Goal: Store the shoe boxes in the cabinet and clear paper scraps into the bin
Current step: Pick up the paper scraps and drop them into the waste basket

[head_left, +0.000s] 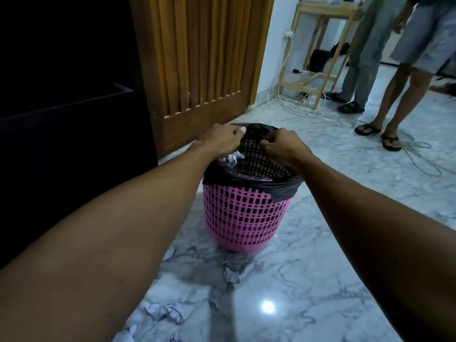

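While both your hands were up at the far rim of the bin [246, 218], you looked to be on the scrap-clearing half of the task, not the boxes. Your left hand [219, 141] was curled, fingers closed near the edge of the black liner [283, 186], with white paper [233, 159] showing just under it inside the bin; whether you gripped liner or paper, I cannot tell. Your right hand [283, 148] was pinched shut on the liner's far edge, or so it seemed. My guess: you were straightening the liner or dropping paper in. No shoe boxes showed; the dark cabinet [74, 95] stood open at your left. Several scraps [232, 275] lay on the marble floor [345, 267] between you and the bin, more [165, 312] nearer your left arm. The next move would call for letting go, reaching low and gathering those. You had open floor to the right; the slatted door [204, 58] stood close behind the bin, and cables [419, 156] and two bystanders' feet [377, 134] lay beyond at right.
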